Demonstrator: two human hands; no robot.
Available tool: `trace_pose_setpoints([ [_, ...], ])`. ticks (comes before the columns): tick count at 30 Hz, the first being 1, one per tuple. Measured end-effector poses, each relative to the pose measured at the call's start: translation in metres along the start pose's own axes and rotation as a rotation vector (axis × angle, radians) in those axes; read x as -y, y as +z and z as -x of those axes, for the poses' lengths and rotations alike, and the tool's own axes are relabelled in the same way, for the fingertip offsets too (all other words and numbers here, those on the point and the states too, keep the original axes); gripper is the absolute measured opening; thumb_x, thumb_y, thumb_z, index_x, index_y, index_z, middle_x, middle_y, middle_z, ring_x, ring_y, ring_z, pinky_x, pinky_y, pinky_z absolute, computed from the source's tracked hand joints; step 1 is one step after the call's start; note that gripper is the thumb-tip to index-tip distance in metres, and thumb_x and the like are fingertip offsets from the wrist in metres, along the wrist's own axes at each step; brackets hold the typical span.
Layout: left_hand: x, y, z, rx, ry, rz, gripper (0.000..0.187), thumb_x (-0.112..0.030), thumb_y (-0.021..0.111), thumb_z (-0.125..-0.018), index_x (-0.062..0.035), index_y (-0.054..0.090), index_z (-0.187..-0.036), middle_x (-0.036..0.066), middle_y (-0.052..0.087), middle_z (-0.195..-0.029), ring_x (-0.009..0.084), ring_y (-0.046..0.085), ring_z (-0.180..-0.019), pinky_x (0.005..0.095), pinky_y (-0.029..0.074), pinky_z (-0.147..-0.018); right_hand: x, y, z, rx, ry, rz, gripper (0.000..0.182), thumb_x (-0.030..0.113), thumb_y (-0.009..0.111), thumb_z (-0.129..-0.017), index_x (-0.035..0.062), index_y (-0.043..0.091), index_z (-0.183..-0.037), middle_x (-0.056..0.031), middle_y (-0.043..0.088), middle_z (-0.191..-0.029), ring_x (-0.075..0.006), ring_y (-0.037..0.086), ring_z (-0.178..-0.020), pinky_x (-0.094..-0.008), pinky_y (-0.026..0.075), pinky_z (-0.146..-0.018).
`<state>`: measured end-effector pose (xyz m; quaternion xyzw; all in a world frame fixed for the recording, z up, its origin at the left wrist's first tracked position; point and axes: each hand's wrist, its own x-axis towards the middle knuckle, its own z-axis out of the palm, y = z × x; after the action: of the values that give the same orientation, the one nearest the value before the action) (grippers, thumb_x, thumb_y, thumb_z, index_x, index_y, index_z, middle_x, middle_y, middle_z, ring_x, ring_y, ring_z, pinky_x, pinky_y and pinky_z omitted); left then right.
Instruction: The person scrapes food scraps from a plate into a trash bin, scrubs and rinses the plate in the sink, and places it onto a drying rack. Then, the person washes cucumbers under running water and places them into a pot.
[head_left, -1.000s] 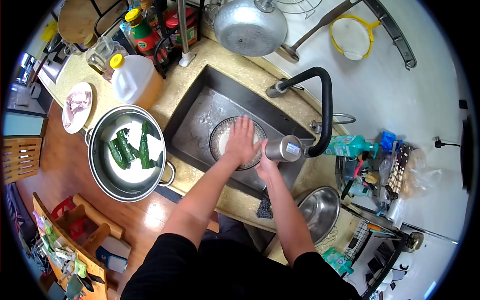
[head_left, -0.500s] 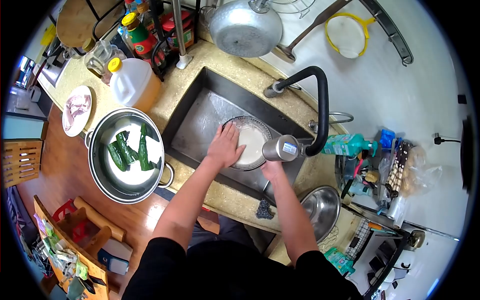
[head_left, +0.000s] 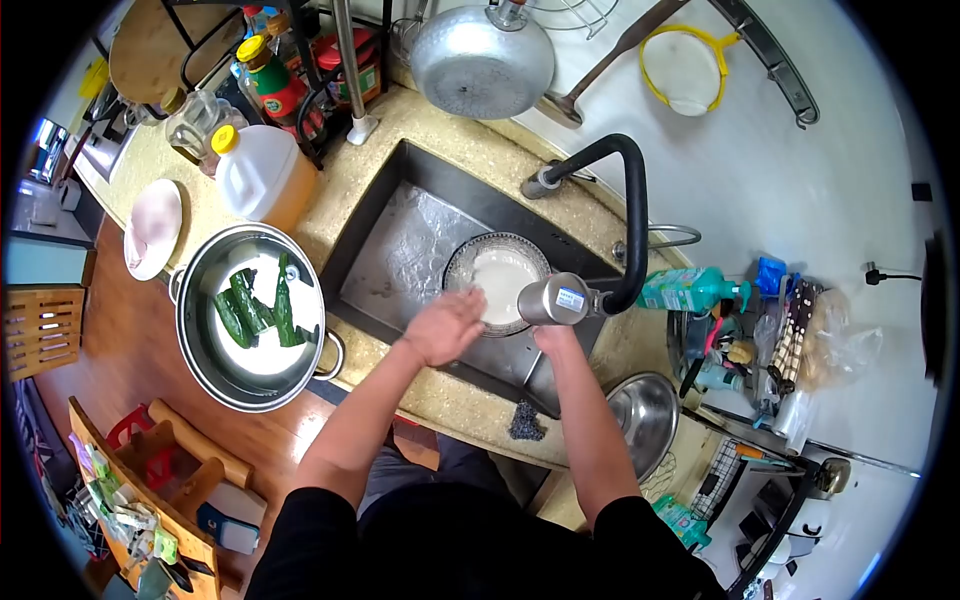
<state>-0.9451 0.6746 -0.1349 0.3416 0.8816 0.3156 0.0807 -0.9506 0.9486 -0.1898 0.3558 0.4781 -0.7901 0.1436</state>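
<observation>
In the sink (head_left: 390,215) stands a clear glass bowl (head_left: 455,262) with a patterned rim and whitish, cloudy contents (head_left: 508,276). My left hand (head_left: 447,327) is at the bowl's near left edge, fingers stretched out and a little blurred, holding nothing. Under the faucet head (head_left: 553,299), at the bowl's right side, is my right hand (head_left: 556,340). Its fingers are hidden by the faucet head, so whether it grips the rim cannot be seen. The black faucet neck (head_left: 637,210) arches over from the back right.
Left of the sink, a steel pot (head_left: 190,330) holds cucumber pieces (head_left: 243,300). Behind it are a plastic jug (head_left: 262,175) and a plate of meat (head_left: 155,225). A steel bowl (head_left: 650,420) and a dark scouring pad (head_left: 526,421) lie near the sink's right front.
My left hand has drawn back from over the bowl's left rim toward its near edge, uncovering that rim. My right hand stays under the faucet head. The view has shifted slightly.
</observation>
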Motion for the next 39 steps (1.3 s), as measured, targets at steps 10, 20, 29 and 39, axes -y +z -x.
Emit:
trace_pose_setpoints([
  [10,-0.026,0.018,-0.06,-0.175,-0.144,0.275,0.05,-0.028,0.044,-0.097,-0.0071,0.047,-0.142,0.023,0.041,-0.149,0.0421,0.032,-0.141,0.0521,0.021,-0.118,0.018,0.091,0.056,0.019,0.074,0.152,0.035,0.053,0.048,-0.101,0.0213,0.057,-0.112,0.0062,0.06,-0.091,-0.0073,0.054,-0.069,-0.0266,0.037,-0.052],
  [20,-0.053,0.012,-0.018,-0.161,-0.265,0.035,0.038,-0.006,0.047,-0.09,-0.0012,0.045,-0.128,0.027,0.062,-0.117,0.0406,0.065,-0.097,0.0471,0.056,-0.08,0.03,0.118,0.053,0.006,-0.174,0.591,0.062,0.044,0.045,-0.102,0.0058,0.033,-0.15,-0.0186,0.041,-0.148,-0.0316,0.036,-0.138,-0.0426,0.029,-0.113],
  [29,-0.033,-0.004,-0.012,-0.387,-0.41,0.953,0.04,-0.005,0.071,-0.082,-0.0008,0.049,-0.115,0.016,0.062,-0.099,0.0198,0.062,-0.089,0.0334,0.051,-0.079,0.016,0.127,0.048,0.149,-1.064,1.275,0.046,0.028,0.036,-0.103,-0.0012,0.044,-0.138,-0.0263,0.042,-0.142,-0.0439,0.036,-0.135,-0.0475,0.028,-0.113],
  [39,-0.011,0.01,-0.01,-0.353,-0.336,1.061,0.04,-0.001,0.07,-0.084,-0.0026,0.049,-0.118,0.008,0.06,-0.106,0.0121,0.056,-0.094,0.0276,0.048,-0.083,0.013,0.147,0.057,0.042,-1.155,1.399,0.031,0.023,0.044,-0.098,0.0032,0.062,-0.113,-0.0174,0.055,-0.127,-0.0377,0.046,-0.125,-0.0507,0.035,-0.104],
])
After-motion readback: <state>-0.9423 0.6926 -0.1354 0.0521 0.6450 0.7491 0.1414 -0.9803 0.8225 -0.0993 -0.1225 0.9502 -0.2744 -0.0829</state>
